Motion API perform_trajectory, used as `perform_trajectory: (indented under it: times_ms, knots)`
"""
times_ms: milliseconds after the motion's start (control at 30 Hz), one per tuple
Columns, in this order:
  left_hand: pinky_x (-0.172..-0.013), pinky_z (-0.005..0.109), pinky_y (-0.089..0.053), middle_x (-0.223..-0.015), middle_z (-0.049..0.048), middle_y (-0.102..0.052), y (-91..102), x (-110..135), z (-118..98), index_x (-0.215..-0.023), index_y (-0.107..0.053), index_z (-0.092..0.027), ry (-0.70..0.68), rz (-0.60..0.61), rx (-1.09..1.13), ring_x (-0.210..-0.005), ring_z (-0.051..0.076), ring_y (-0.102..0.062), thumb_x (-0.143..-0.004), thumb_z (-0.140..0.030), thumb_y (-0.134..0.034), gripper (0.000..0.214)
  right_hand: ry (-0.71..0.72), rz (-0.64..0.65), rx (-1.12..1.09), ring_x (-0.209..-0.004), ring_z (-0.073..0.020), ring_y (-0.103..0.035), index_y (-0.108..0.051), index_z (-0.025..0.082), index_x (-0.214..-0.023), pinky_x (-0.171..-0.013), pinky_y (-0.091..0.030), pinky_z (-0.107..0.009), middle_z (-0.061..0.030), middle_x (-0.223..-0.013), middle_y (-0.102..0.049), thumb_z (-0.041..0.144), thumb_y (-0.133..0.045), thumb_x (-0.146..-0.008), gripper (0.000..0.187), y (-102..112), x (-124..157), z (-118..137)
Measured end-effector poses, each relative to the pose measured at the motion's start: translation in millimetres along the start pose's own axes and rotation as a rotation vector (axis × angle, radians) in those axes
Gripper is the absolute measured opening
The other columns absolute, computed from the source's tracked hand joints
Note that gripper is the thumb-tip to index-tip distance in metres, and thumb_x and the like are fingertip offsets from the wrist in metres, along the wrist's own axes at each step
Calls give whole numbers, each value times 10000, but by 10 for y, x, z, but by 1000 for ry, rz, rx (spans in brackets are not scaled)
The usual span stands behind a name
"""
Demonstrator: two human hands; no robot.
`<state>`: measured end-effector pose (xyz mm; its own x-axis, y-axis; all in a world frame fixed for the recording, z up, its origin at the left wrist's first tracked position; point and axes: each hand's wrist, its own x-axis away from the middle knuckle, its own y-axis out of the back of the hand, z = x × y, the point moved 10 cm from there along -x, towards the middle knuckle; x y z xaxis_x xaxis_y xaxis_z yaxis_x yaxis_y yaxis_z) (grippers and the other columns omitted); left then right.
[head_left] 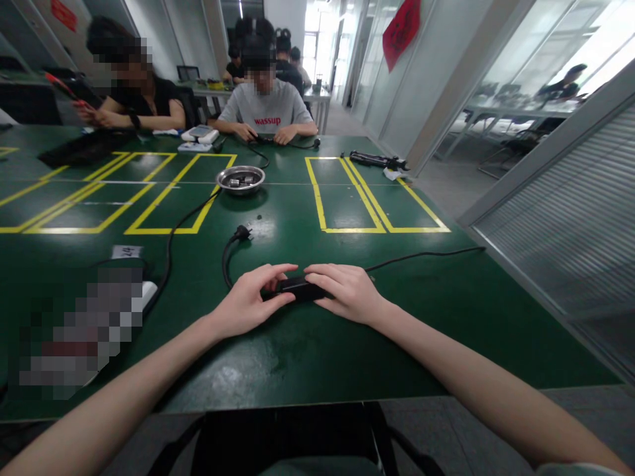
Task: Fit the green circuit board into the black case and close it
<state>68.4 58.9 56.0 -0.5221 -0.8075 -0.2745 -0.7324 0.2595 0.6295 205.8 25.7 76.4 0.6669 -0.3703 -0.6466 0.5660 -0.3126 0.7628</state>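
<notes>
A black power adapter (299, 288) lies low over the green table between my hands. My left hand (251, 297) holds its left end, the thumb along the near side and the index finger stretched out above. My right hand (350, 291) is closed on the right end, fingers over the top and thumb at the near side, hiding that part. A thick cord curves out behind my left hand to a black mains plug (243, 233) resting on the table. From behind my right hand a thin black cable (421, 254) runs off to the right.
A steel bowl (241, 180) with small metal parts stands beyond the plug. Yellow tape outlines (354, 231) mark the table (278, 370). At left lies a blurred white power strip (149, 295) with a cord. A black tripod-like item (380, 160) lies far right. Two people sit across.
</notes>
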Motion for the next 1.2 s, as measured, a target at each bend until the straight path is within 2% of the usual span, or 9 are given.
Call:
perform_trajectory:
  times_ms: [100, 200, 333, 533, 733, 833, 933, 1067, 1200]
  knots:
    - [-798, 335, -523, -925, 38, -704, 31, 19, -128, -1288, -652, -183, -156, -46, -166, -811, 189, -637, -994, -350, -652, 338, -127, 22, -102, -934, -251, -769, -649, 135, -1264, -773, -620, -352, -156, -1121, -783, 498, -634, -1011, 443, -54, 16, -116]
    - [-835, 366, -524, -942, 56, -724, -21, 39, -211, -1273, -651, -184, -264, -25, -298, -866, 219, -662, -1014, -338, -630, 302, -186, 33, -191, -832, -219, -762, -713, 165, -1159, -741, -601, -322, -100, -983, -806, 473, -650, -1014, 345, -98, 40, -170]
    - [-862, 389, -547, -1056, 95, -733, -43, 36, -211, -1358, -608, -174, -270, -26, -361, -957, 247, -678, -1012, -373, -621, 400, -179, -3, -235, -792, -204, -745, -749, 176, -1125, -712, -588, -310, -85, -937, -809, 455, -689, -996, 313, -79, 60, -182]
    - [-813, 390, -541, -1057, 107, -753, -84, 32, -241, -1101, -695, -159, -306, -34, -423, -929, 249, -685, -1030, -386, -604, 255, -139, 1, -254, -846, -216, -742, -733, 166, -1153, -754, -603, -334, -96, -971, -805, 406, -680, -1007, 286, -57, 27, -141]
    - [-831, 390, -545, -1090, 103, -764, -118, 31, -192, -1147, -688, -160, -281, -7, -438, -959, 254, -696, -1023, -377, -629, 257, -176, 84, -288, -893, -219, -744, -702, 168, -1181, -777, -602, -331, -100, -1003, -790, 358, -661, -1016, 255, -149, 43, -164]
    - [-869, 390, -566, -1156, 114, -751, -93, 43, -206, -1296, -636, -165, -286, -41, -427, -1013, 257, -703, -1024, -375, -631, 344, -198, 85, -251, -888, -221, -729, -693, 155, -1167, -775, -597, -336, -112, -995, -777, 349, -586, -1054, 248, -171, 50, -183]
    - [-919, 415, -577, -1275, 145, -711, -121, 86, -306, -1426, -566, -179, -384, -56, -508, -1104, 274, -692, -1028, -353, -625, 438, -253, 107, -274, -886, -217, -717, -689, 149, -1140, -765, -588, -331, -107, -969, -764, 328, -511, -1086, 258, -215, 59, -225]
    - [-996, 439, -564, -1377, 147, -673, -172, 164, -473, -1426, -581, -226, -557, -76, -659, -1237, 277, -654, -1056, -200, -521, 376, -322, 113, -391, -918, -207, -720, -686, 155, -1153, -811, -587, -332, -103, -1004, -769, 320, -462, -1106, 282, -245, 87, -280]
    - [-916, 384, -571, -1285, 122, -734, -212, 191, -533, -1422, -583, -208, -611, -58, -709, -1118, 244, -705, -1065, -182, -489, 371, -337, 142, -515, -961, -201, -733, -691, 159, -1163, -858, -590, -329, -101, -1060, -778, 341, -440, -1114, 314, -293, 121, -293]
